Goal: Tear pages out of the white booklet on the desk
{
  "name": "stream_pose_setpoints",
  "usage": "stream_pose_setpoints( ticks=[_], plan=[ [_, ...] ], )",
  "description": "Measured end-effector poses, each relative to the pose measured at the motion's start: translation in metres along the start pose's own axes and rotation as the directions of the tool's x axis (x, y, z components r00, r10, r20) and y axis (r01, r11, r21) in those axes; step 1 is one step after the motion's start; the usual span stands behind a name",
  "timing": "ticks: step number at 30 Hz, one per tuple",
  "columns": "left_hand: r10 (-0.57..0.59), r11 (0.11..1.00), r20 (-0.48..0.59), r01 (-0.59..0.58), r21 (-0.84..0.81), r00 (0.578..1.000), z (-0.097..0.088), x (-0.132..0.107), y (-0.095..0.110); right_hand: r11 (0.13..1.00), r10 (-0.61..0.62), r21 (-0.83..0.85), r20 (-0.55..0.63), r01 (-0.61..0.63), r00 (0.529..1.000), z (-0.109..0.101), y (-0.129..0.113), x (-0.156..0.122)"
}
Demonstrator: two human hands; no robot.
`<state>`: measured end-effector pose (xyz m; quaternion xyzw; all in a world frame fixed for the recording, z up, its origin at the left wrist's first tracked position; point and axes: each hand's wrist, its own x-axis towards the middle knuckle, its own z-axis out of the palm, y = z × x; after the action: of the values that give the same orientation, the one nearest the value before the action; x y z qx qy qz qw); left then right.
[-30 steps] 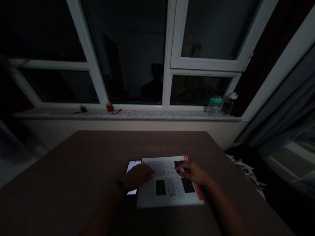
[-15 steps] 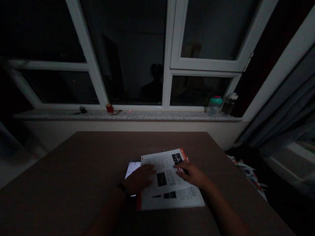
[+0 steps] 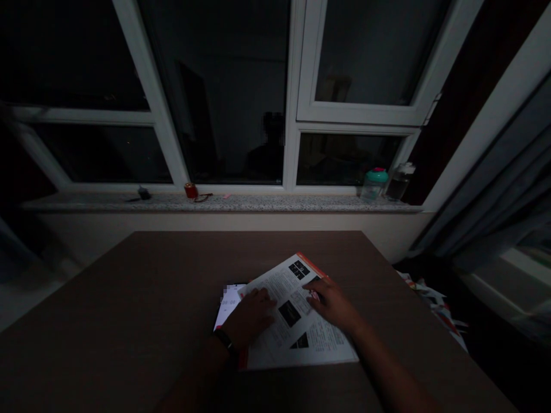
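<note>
Loosely spread, left hand [image 3: 252, 316] flat on magazine [image 3: 321, 344] by lit phone [image 3: 227, 303], right hand [image 3: 333, 304] open on page.

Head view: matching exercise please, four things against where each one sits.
1 phone
2 teal-lidded jar
3 small red object
4 booklet

a window sill, right end
b table, under both the left hand and the right hand
c window sill, left of centre
d table, screen lit, at the booklet's left edge

Pairs: 1-d, 2-a, 3-c, 4-b
</note>
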<state>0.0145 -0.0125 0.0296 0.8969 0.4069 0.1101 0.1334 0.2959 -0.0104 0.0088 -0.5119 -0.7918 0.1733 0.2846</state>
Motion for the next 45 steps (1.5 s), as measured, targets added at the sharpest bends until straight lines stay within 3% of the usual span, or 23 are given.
stream_pose_setpoints(
  ticks=[6,12,18,23,34,45],
  plan=[
    [-0.027,1.0,-0.02,0.027,0.006,0.999,0.008,-0.002,0.008,0.996,0.087,0.005,-0.027,-0.087,0.996,0.008,-0.002,0.0],
    [0.014,0.999,-0.016,-0.014,-0.04,1.0,0.018,-0.004,0.002,1.0,0.028,-0.001,-0.03,-0.028,0.999,0.013,-0.002,0.003],
    [0.012,1.0,-0.009,-0.012,0.019,1.0,0.029,-0.001,-0.005,0.996,0.09,0.01,-0.067,-0.089,0.994,0.007,-0.002,0.003],
    [0.026,0.998,-0.01,-0.026,0.049,1.0,0.024,0.001,0.001,0.995,0.099,0.029,-0.029,-0.099,0.995,0.011,0.006,0.002],
    [0.19,0.976,-0.003,-0.189,-0.103,0.982,0.008,0.0,0.018,0.996,0.014,0.086,0.064,-0.02,0.998,0.005,0.005,0.0],
    [0.114,0.991,-0.045,-0.117,-0.067,0.992,0.024,-0.002,0.002,0.994,-0.05,0.102,0.087,0.041,0.995,0.0,0.002,0.0]
  ],
)
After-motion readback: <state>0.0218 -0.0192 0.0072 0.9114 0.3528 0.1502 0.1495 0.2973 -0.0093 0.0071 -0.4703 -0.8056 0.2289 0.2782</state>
